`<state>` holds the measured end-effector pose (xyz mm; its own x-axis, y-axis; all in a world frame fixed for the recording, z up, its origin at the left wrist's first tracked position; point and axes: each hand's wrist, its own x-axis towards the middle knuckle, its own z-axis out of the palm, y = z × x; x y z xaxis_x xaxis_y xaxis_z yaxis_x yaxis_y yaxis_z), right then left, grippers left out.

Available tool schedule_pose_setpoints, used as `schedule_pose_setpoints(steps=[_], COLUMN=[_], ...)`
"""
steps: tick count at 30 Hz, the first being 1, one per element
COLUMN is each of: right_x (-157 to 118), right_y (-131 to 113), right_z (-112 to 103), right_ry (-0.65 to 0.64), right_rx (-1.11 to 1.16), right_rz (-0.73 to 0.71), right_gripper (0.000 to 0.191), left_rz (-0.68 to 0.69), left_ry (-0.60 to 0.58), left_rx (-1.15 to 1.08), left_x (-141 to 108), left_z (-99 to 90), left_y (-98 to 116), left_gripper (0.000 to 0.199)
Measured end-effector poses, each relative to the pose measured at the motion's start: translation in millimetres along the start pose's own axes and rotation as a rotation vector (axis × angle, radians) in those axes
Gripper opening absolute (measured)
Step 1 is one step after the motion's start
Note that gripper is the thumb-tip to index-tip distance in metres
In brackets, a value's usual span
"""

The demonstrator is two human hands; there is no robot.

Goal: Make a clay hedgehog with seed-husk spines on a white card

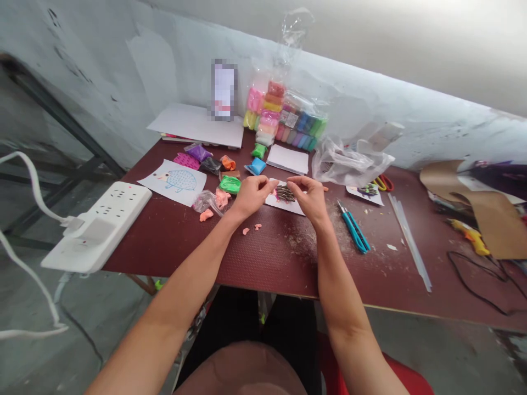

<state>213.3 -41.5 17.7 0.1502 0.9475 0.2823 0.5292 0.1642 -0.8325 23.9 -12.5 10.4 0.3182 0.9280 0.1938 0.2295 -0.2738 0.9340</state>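
You're right on it: the dark striped clay hedgehog [285, 193] sits on a white paper card [284, 206], your left hand [251, 196] and right hand [312, 198] closing in on either side! Your fingers [288, 181] are pinched together, but whether they're clamped on clay, I can't tell. A bright green clay lump [229, 184] lies just left of the card, on the dark red counter [263, 263].
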Motion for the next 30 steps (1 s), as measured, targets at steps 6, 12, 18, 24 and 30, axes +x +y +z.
schedule_pose_setpoints(steps=[6, 12, 18, 24, 30], right_x=[-8.5, -12.9, -10.1, -4.2, -6.8], right_y=[-20.0, -24.2, -22.5, -8.7, -6.1], right_z=[5.2, 13.6, 3.0, -18.9, -9.6], right_ry=[-0.13, -0.094, -0.055, 0.111, 0.076], right_rx=[0.179, 0.124, 0.088, -0.041, -0.137], right_rz=[-0.014, -0.024, -0.073, 0.035, 0.042], right_gripper=[0.027, 0.021, 0.015, 0.012, 0.008], left_rz=[-0.164, -0.209, -0.187, 0.012, 0.047], left_ry=[-0.043, -0.148, -0.182, -0.041, -0.163], left_rx=[-0.368, -0.362, -0.226, 0.329, 0.648], left_x=[0.3, -1.3, -0.7, -0.2, -1.5], left_z=[0.0, 1.1, 0.7, 3.0, 7.4], left_y=[8.3, 9.8, 6.9, -4.2, -11.2], left_gripper=[0.047, 0.044, 0.041, 0.019, 0.027])
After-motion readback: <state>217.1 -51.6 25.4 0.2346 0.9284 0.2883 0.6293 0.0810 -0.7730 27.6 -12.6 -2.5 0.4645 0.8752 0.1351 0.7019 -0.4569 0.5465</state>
